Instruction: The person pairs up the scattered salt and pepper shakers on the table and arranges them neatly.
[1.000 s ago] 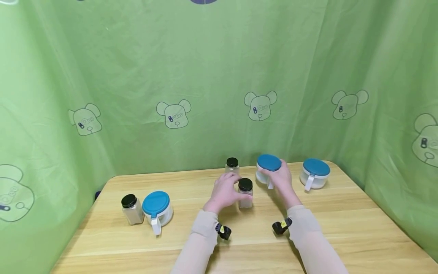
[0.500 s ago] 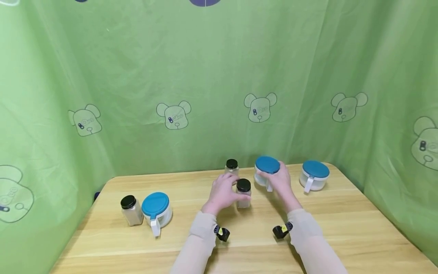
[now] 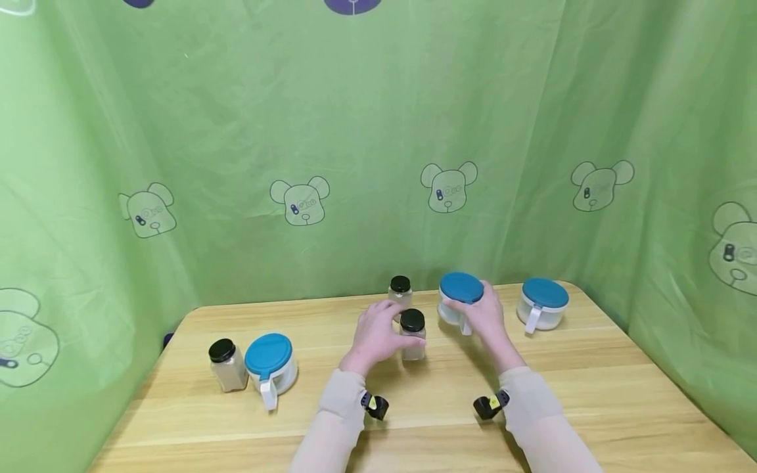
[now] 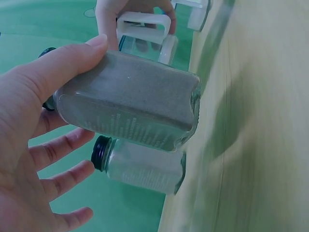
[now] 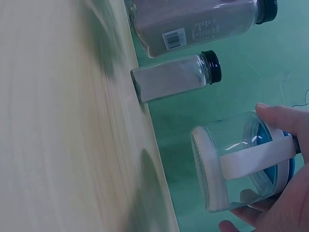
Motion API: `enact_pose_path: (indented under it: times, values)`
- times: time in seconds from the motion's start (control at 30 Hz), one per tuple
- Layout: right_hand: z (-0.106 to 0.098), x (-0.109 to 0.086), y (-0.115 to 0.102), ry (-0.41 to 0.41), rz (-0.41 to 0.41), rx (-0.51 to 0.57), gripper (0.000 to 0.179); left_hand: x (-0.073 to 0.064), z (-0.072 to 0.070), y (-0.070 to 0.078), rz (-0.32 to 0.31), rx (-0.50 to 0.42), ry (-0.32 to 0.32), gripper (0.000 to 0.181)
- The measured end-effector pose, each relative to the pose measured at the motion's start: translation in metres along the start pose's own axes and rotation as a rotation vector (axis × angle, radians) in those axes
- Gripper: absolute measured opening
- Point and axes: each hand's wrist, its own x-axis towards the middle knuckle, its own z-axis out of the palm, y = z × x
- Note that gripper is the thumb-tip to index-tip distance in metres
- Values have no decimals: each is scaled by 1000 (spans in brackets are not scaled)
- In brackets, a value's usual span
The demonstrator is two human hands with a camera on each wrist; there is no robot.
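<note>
My left hand pinches a clear jar with a black screw lid between thumb and index finger; its other fingers spread apart. Pale grey contents fill this jar, whose base hangs over the table with a shadow beside it in the left wrist view. To its right, my right hand grips a clear round seasoning pot near its blue lid, around the side by the white handle. White contents lie at the pot's bottom, and it hangs above the table. Just behind the left hand stands another black-lidded jar.
On the left of the wooden table stand a black-lidded jar and a blue-lidded pot, side by side. A third blue-lidded pot stands at the back right. A green curtain hangs behind the table.
My left hand has shifted left with the jar, widening the space between it and the pot. My right hand keeps its hold on the pot, which is slightly further left and lower in the view.
</note>
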Motion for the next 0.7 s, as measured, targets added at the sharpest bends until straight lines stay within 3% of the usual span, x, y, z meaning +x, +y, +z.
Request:
enact_pose_path:
  times: [0.7]
  values:
    - [-5,-22,-11,-24,-33,-40,93,-14,-20,-11,-44,27,27,81]
